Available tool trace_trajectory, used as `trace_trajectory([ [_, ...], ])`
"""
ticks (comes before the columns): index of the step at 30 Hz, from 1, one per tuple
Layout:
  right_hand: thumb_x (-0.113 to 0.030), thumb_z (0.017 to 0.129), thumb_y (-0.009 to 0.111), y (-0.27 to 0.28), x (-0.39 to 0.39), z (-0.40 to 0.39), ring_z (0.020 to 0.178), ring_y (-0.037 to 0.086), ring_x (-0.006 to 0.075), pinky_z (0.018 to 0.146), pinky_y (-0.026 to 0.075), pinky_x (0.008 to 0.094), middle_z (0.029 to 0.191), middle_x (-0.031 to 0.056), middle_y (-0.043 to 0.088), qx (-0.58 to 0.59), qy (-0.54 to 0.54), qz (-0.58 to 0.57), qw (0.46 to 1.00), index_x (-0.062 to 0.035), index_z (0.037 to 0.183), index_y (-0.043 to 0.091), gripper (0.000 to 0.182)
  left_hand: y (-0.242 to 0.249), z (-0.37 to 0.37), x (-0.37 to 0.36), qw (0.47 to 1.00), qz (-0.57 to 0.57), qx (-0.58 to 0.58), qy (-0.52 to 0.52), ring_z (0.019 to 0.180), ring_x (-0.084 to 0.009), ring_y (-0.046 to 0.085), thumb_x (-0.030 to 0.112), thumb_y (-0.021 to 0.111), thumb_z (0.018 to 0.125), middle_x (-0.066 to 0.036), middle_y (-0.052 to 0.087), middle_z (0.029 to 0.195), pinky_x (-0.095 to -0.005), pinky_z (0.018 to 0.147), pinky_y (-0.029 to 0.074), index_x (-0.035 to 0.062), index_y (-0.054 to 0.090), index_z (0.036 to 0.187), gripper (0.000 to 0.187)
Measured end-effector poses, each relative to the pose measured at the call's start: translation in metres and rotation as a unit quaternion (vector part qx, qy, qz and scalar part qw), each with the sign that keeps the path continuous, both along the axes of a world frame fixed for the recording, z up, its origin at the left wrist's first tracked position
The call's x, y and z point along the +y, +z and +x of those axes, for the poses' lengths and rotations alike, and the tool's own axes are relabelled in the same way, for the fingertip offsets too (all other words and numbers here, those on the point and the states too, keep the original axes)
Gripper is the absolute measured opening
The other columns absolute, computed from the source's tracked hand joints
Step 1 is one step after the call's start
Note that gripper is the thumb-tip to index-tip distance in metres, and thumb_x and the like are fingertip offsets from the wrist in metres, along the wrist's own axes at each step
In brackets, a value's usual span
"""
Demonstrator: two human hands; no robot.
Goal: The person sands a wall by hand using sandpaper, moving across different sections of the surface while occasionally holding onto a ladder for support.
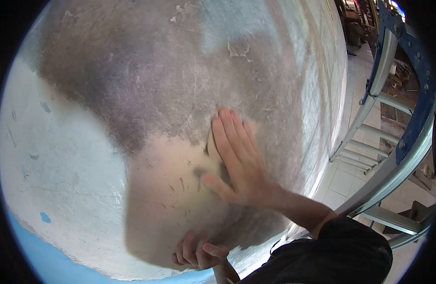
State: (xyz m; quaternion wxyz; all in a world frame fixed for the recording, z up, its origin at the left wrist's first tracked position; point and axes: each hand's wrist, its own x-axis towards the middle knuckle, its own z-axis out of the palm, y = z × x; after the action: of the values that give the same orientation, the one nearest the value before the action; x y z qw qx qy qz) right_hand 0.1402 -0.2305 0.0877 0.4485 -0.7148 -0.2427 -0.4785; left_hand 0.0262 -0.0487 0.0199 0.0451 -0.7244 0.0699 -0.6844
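Observation:
A large rounded surface (90,156), painted in grey-brown, beige and pale blue patches, fills most of the head view. My right hand (241,158) lies on it near the middle, back of the hand toward me, fingers together and thumb apart. From under its fingers shows the edge of a pale tan sheet (211,144), pressed to the surface. Lower down, at the bottom of the beige patch, my left hand (199,251) is closed with curled fingers and the thumb across. I cannot tell what, if anything, is inside it. Small dark scuffs mark the beige patch between the hands.
A metal ladder (369,142) with a dark blue bracket (419,80) stands close on the right. Behind it are a white tiled floor (338,182) and cluttered items in the far upper right. Paint is flaked near the top of the rounded surface.

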Motion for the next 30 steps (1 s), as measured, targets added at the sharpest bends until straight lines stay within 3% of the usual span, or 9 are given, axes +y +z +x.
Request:
trace_trajectory([
  [3,-0.044,0.091,0.054,0.023,-0.007,0.015,0.138,0.026,0.0471,0.110,0.022,0.0574,0.148,0.0305,0.027,-0.024,-0.025,0.022,0.999,0.0083,0.143,0.028,0.078,-0.005,0.002,0.001,1.000,-0.011,-0.003,0.014,0.121,-0.0338,0.050,0.026,0.043,0.090,-0.012,0.065,0.111,-0.0507,0.111,0.022,0.0115,0.067,0.080,0.030],
  [6,-0.043,0.091,0.054,0.011,0.004,0.007,0.137,0.026,0.0478,0.109,0.022,0.0577,0.148,0.0306,0.027,-0.010,-0.018,0.038,0.999,0.0082,0.143,0.027,0.078,-0.010,-0.003,0.001,0.999,-0.029,0.035,0.029,0.135,-0.0372,0.037,0.027,0.043,0.090,-0.013,0.064,0.116,-0.0552,0.117,0.006,0.0112,0.069,0.083,0.032],
  [12,-0.042,0.091,0.054,-0.005,0.004,0.002,0.137,0.026,0.0479,0.109,0.023,0.0578,0.148,0.0301,0.026,-0.001,-0.012,0.019,1.000,0.0070,0.144,0.027,0.077,-0.011,-0.003,0.003,0.999,-0.015,0.044,0.020,0.135,-0.0369,0.037,0.027,0.045,0.090,-0.011,0.066,0.114,-0.0558,0.117,0.007,0.0116,0.071,0.079,0.032],
  [15,-0.041,0.092,0.053,0.016,-0.007,0.019,0.138,0.025,0.0473,0.110,0.022,0.0579,0.149,0.0295,0.025,-0.028,-0.028,0.029,0.999,0.0062,0.145,0.026,0.076,-0.014,-0.006,0.008,0.998,0.007,0.061,0.032,0.134,-0.0405,0.037,0.025,0.042,0.089,-0.019,0.061,0.122,-0.0563,0.115,0.010,0.0035,0.070,0.094,0.036],
  [20,-0.039,0.095,0.049,-0.006,-0.008,0.011,0.140,0.020,0.0463,0.111,0.020,0.0577,0.151,0.0287,0.021,0.022,-0.023,0.026,0.999,0.0052,0.146,0.022,0.072,-0.068,-0.036,0.018,0.981,-0.060,0.149,0.106,0.141,-0.0455,0.016,0.038,0.053,0.087,-0.026,0.029,0.148,-0.0640,0.111,-0.001,0.0019,0.040,0.138,0.064],
  [24,-0.037,0.097,0.045,-0.027,-0.023,0.020,0.141,0.016,0.0470,0.112,0.015,0.0576,0.152,0.0297,0.018,0.048,-0.016,0.031,0.998,0.0050,0.148,0.016,0.072,-0.172,-0.099,0.038,0.903,-0.151,0.355,0.191,0.140,-0.0537,-0.007,0.053,0.062,0.080,-0.035,-0.003,0.152,-0.0707,0.105,-0.005,0.0025,0.007,0.151,0.102],
  [26,-0.037,0.098,0.044,-0.029,-0.025,0.024,0.141,0.014,0.0477,0.112,0.013,0.0579,0.152,0.0308,0.016,0.060,-0.001,0.045,0.997,0.0056,0.148,0.014,0.073,-0.203,-0.119,0.047,0.866,-0.135,0.411,0.252,0.137,-0.0565,-0.013,0.061,0.062,0.076,-0.039,-0.011,0.148,-0.0752,0.101,-0.006,0.0014,0.004,0.150,0.112],
  [27,-0.037,0.097,0.044,-0.029,-0.023,0.025,0.141,0.013,0.0480,0.112,0.012,0.0580,0.152,0.0313,0.015,0.056,-0.001,0.047,0.997,0.0061,0.148,0.014,0.073,-0.199,-0.119,0.046,0.846,-0.139,0.437,0.271,0.135,-0.0588,-0.016,0.065,0.063,0.075,-0.042,-0.014,0.146,-0.0769,0.099,-0.008,0.0005,0.004,0.150,0.115],
  [30,-0.037,0.097,0.046,-0.031,-0.016,0.021,0.141,0.011,0.0486,0.112,0.011,0.0584,0.152,0.0322,0.013,0.047,0.003,0.048,0.998,0.0076,0.147,0.014,0.074,-0.187,-0.105,0.035,0.695,-0.313,0.577,0.292,0.132,-0.0586,-0.025,0.073,0.057,0.074,-0.048,-0.020,0.139,-0.0747,0.099,-0.013,-0.0145,-0.007,0.142,0.128],
])
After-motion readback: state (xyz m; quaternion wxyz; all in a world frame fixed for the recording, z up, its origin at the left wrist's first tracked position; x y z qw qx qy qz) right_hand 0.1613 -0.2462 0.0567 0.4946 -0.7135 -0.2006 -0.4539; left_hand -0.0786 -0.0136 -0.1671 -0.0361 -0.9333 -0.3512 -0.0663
